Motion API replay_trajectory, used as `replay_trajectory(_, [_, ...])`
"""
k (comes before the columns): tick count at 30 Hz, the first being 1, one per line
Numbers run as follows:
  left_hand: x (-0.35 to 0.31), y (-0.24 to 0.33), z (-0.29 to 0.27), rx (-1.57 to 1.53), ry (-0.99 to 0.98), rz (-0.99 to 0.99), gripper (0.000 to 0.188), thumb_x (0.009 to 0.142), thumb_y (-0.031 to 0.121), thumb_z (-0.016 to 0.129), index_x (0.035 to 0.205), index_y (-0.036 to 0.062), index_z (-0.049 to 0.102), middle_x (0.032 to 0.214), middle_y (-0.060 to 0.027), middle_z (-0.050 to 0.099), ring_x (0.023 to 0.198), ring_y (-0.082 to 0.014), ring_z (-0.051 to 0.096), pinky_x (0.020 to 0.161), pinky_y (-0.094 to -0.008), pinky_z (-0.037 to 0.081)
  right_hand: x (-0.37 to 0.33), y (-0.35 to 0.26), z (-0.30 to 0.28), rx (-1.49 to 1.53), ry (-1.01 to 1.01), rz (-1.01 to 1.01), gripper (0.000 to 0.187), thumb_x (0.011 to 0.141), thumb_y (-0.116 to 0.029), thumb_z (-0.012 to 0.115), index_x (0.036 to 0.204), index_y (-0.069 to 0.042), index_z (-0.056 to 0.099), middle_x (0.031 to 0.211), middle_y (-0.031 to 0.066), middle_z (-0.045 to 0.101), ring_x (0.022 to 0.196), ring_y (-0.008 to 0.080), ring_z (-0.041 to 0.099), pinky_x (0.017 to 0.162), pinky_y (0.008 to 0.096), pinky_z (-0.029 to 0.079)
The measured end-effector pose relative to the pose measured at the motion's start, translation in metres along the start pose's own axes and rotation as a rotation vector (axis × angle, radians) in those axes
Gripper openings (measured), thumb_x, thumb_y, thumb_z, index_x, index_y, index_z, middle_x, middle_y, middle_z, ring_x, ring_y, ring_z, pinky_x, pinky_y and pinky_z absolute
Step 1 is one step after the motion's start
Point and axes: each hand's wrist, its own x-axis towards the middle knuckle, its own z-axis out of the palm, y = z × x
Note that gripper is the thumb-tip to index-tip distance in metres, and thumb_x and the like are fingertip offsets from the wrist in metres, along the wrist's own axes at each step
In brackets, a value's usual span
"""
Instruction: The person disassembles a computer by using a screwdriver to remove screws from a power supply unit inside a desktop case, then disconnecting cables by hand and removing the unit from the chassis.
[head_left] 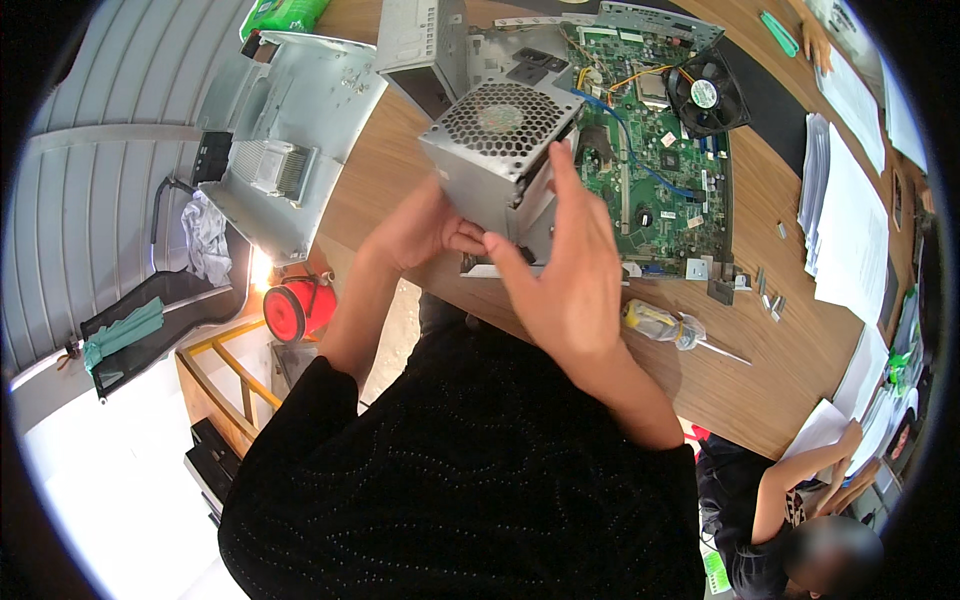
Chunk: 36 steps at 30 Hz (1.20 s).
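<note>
metal box [475, 180]: is catching bright light
warm glow [261, 270]: is flaring below-left of the box
white patch [105, 480]: is washing out farther below-left
grey panels [90, 205]: are bowing left of the box
black rim [20, 30]: is encircling everything

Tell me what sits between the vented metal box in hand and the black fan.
Head view: part of the green circuit board, crossed by a blue cable, shows between the metal box and the fan.
</note>
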Motion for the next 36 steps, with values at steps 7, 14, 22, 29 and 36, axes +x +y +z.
replay_trajectory(7, [-0.014, 0.034, -0.007, 1.071, 0.485, 0.115, 0.042, 0.101, 0.021, 0.042, 0.125, -0.0075, 0.061, 0.092, -0.0188, 0.072, 0.083, -0.0226, 0.071, 0.074, -0.0358, 0.058, 0.005, 0.01, -0.001, -0.049, 0.014, -0.037, 0.075, 0.074, -0.007, 0.08, 0.141, 0.001, 0.049, 0.14, 0.0244, 0.056, 0.113, 0.0397, 0.06, 0.097, 0.0446, 0.05])
replay_trajectory(14, [-0.021, 0.014, 0.005, 0.401, 0.595, 0.551, 0.045, 0.105, 0.026, 0.051, 0.14, -0.0015, 0.052, 0.124, -0.0136, 0.067, 0.107, -0.0178, 0.065, 0.092, -0.0346, 0.053, 0.004, 0.013, 0.005, -0.083, -0.022, -0.126, 0.067, 0.076, -0.004, 0.079, 0.138, -0.002, 0.053, 0.139, 0.0216, 0.058, 0.105, 0.0376, 0.065, 0.09, 0.0432, 0.053])
replay_trajectory(22, [-0.031, -0.01, 0.055, 1.197, 0.686, 0.904, 0.09, 0.072, 0.028, 0.089, 0.145, 0.0017, 0.045, 0.121, -0.019, 0.057, 0.116, -0.0328, 0.057, 0.098, -0.0408, 0.049, 0.002, 0.026, 0.001, -0.067, -0.053, -0.163, 0.061, 0.083, 0.005, 0.068, 0.141, -0.008, 0.054, 0.139, 0.0166, 0.06, 0.104, 0.0372, 0.066, 0.09, 0.0439, 0.054])
replay_trajectory(29, [-0.021, -0.009, 0.038, 0.891, 0.639, 0.898, 0.074, 0.072, 0.024, 0.088, 0.136, 0.0054, 0.056, 0.124, -0.0132, 0.059, 0.113, -0.027, 0.06, 0.094, -0.04, 0.05, -0.029, 0.021, -0.026, -0.059, 0.184, -0.252, 0.03, 0.089, 0.0, 0.068, 0.119, 0.002, 0.067, 0.122, 0.0191, 0.069, 0.1, 0.0339, 0.07, 0.09, 0.0395, 0.054])
replay_trajectory(36, [-0.013, -0.002, 0.021, 0.817, 0.508, 0.967, 0.076, 0.075, 0.013, 0.083, 0.143, 0.0057, 0.049, 0.13, -0.0141, 0.058, 0.117, -0.024, 0.06, 0.102, -0.039, 0.047, -0.134, 0.053, -0.097, -0.396, -0.028, 0.13, 0.031, 0.086, -0.005, 0.073, 0.117, -0.002, 0.07, 0.111, 0.0158, 0.07, 0.102, 0.035, 0.065, 0.09, 0.0429, 0.051])
